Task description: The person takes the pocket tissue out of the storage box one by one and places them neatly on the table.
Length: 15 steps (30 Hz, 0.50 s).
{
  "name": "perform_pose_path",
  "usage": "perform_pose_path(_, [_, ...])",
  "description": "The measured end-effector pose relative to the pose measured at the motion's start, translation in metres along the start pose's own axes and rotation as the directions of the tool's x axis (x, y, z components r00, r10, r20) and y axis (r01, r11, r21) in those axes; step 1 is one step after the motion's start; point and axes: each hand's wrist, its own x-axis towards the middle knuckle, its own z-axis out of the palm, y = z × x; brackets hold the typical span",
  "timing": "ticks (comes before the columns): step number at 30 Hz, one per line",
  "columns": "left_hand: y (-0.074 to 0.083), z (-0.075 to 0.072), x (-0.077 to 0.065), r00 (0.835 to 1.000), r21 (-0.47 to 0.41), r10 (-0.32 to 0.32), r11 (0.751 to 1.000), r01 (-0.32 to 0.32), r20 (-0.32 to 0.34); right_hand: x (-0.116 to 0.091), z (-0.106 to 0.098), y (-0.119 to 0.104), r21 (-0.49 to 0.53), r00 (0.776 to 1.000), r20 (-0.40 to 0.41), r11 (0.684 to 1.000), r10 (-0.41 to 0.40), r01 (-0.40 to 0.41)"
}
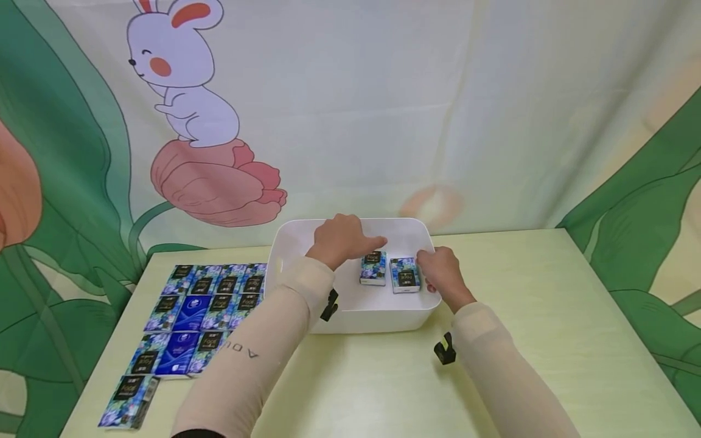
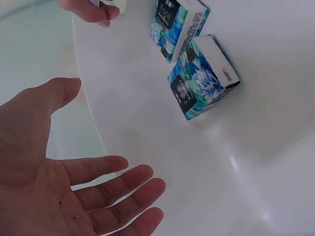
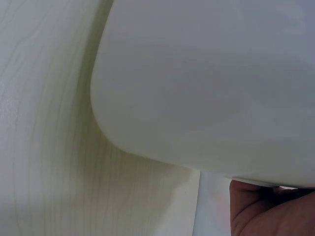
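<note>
A white plastic bin (image 1: 378, 321) stands at the back of the table. Over its inside hovers my left hand (image 1: 342, 237), thumb pointing right; in the left wrist view the fingers (image 2: 118, 209) are spread and hold nothing. At the bin's right end my right hand (image 1: 442, 271) grips the rim, fingers curled in at the edge, as the right wrist view (image 3: 275, 214) partly shows. Inside lie two small blue floral tissue packs: the left pack (image 1: 373, 268) and the right pack (image 1: 405, 275), labelled Face.
Left of the bin, several more floral tissue packs (image 1: 162, 312) lie in rows, with two plain dark-blue packs (image 1: 193, 312) among them. One floral pack (image 1: 128, 401) sits nearest the front. Behind the pale wooden table (image 1: 537, 316) hangs a printed curtain (image 1: 356, 121).
</note>
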Motion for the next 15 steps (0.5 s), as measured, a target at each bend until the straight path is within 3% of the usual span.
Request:
perform_pose_path(6, [0.006,0.009,0.011,0.998,0.053,-0.006,0.999,0.002,0.062,-0.001,0.001,0.0,0.001,1.0,-0.007,1.0,0.001,-0.001])
perform_pose_path(11, [0.014,0.017,0.013,0.992,0.067,0.034,0.997,-0.042,0.123,0.0,0.001,0.0,-0.006,1.0,-0.018,1.0,-0.014,0.013])
perform_pose_path(15, [0.02,0.027,0.014,0.991,0.13,0.061,0.988,-0.077,0.119,-0.001,0.001,0.0,-0.011,1.0,-0.024,1.0,-0.007,0.007])
